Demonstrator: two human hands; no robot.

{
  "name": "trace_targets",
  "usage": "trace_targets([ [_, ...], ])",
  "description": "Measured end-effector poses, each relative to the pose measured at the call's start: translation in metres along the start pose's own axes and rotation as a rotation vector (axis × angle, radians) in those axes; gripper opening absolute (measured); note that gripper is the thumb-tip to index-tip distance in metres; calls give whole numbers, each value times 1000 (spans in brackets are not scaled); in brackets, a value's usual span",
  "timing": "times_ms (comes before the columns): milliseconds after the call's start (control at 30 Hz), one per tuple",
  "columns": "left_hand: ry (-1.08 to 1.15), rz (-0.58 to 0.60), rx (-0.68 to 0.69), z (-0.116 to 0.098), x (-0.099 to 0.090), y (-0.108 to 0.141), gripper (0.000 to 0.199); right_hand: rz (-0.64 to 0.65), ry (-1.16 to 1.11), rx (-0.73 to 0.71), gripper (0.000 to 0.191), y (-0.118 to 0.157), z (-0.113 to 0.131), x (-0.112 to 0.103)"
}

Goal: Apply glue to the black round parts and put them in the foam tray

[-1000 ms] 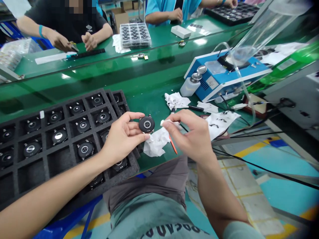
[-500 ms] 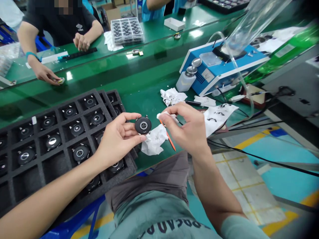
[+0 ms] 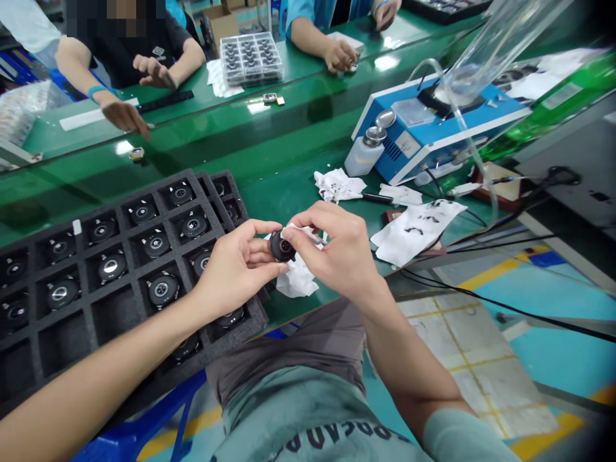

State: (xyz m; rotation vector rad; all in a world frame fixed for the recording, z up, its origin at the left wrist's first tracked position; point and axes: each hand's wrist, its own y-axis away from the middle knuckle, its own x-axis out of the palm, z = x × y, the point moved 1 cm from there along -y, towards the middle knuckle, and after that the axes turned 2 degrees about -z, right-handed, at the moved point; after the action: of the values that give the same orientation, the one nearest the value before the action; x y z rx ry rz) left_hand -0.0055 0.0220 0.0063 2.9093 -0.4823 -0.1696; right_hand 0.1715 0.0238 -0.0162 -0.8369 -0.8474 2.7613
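A round black smartwatch body (image 3: 280, 248) is pinched by its edge in my left hand (image 3: 233, 260), its ringed sensor back turned up. My right hand (image 3: 339, 247) grips a small white wipe (image 3: 316, 237) and presses it against the watch's upper right part; its fingers cover some of that face. Beneath the hands a crumpled white tissue (image 3: 297, 280) lies on the green bench. To the left, a dark foam tray (image 3: 113, 314) holds several similar watch bodies in square pockets, some pockets being bare. My left forearm passes over its near side.
A white pump bottle (image 3: 364, 152) stands beside a blue machine (image 3: 402, 138). Stained wipes (image 3: 339, 185) and a black pen-like tool (image 3: 378, 198) lie near it. Cables (image 3: 481, 296) hang at the right. Across the bench, co-workers' hands (image 3: 126, 117) work near a clear compartment box (image 3: 251, 59).
My right hand has moved left and brought the wipe onto the watch, which is now tilted. The orange stick is hidden. A co-worker's hand has let go of a small part.
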Motion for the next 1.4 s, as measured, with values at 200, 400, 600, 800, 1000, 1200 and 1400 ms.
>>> trace_targets([
  [200,-13,-9,-5,3,1,-1,54,158,30,-76,10,3,13,-1],
  [400,7,-59,-37,-3,1,-3,60,112,160,-55,9,10,-10,-12],
  [600,6,-87,-45,-7,1,-1,61,-49,152,145,13,20,-44,-28],
  [800,7,-71,-24,-7,1,-3,59,-80,103,194,15,30,-44,-34],
  [1000,16,-57,-8,-9,-1,-3,58,-80,28,209,14,32,-41,-34],
  [1200,3,-58,-14,-15,-2,-5,58,-94,-44,165,11,31,-24,-38],
  [1400,-11,-53,-67,-23,10,0,67,-33,-168,-47,7,19,3,-16],
])
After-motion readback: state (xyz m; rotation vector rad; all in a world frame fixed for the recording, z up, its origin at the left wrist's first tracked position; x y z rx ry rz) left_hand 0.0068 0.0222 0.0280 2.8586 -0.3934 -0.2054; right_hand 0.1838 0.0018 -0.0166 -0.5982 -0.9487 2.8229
